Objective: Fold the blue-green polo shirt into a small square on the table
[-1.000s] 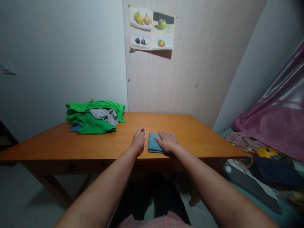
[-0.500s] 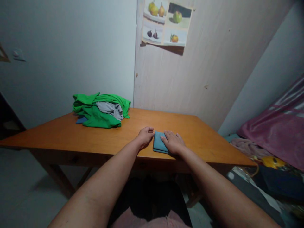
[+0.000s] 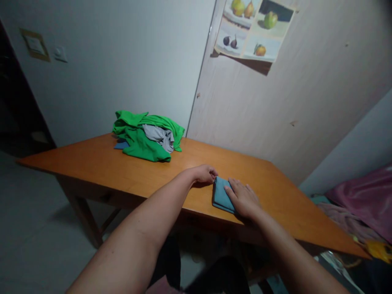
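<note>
A small folded blue cloth (image 3: 222, 195) lies near the front edge of the wooden table, packed into a neat, thick rectangle. My right hand (image 3: 243, 198) rests flat over its right side, fingers stretched out and thumb on top. At the cloth's far left corner is my left hand (image 3: 206, 174), its fingers curled in and the tips closed at that corner. The hand itself partly hides the fingertips.
A loose heap of green clothes (image 3: 143, 136) with a grey piece in it sits at the back left of the table (image 3: 101, 163). The wall stands behind, with a fruit picture (image 3: 254, 30) on it. Pink fabric (image 3: 361, 200) and other things lie beyond the right end.
The view has turned left and tilted, so everything sits further right. My left fingers have curled in at the cloth's corner; my right hand still lies on the cloth.
</note>
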Available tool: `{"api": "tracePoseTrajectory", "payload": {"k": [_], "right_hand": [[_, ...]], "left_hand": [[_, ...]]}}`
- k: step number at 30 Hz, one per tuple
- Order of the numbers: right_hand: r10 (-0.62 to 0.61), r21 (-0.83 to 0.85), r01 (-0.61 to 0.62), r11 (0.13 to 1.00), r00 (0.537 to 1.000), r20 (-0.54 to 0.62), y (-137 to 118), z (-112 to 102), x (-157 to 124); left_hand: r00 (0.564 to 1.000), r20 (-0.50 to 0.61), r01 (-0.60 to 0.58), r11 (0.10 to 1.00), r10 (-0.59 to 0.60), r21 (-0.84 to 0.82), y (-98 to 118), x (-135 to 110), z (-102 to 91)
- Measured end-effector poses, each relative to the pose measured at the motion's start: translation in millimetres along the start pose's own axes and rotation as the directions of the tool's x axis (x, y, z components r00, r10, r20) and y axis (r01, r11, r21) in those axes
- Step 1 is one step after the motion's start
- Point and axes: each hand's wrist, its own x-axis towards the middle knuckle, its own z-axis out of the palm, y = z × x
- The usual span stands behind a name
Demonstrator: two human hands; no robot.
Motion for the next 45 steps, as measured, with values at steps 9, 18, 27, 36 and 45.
{"api": "tracePoseTrajectory", "payload": {"k": [9,18,27,36,45], "right_hand": [[-0.017,0.001,0.017,1.0,0.999,-0.037,-0.5,-1.1,-7.4],[-0.021,0.026,0.023,0.999,0.997,-0.074,0.8,-2.4,-11.6],[-0.028,0.028,0.031,0.999,0.996,-0.081,2.1,-2.3,-13.3],[-0.037,0.028,0.04,0.999,0.996,-0.082,2.4,-2.9,-13.6],[-0.028,0.031,0.031,0.999,0.996,-0.082,4.1,-2.2,-13.7]], "left_hand": [[0.962,0.272,-0.065,0.987,0.023,0.147,11.3,11.2,-13.2],[0.974,0.158,-0.204,0.927,0.16,0.316,5.5,9.6,-2.2],[0.971,0.096,-0.233,0.773,0.219,0.591,9.0,6.2,5.5],[0.974,0.085,-0.222,0.82,0.209,0.527,8.6,8.4,5.2],[0.974,0.213,-0.141,0.929,0.069,0.343,6.4,7.2,-6.4]]}}
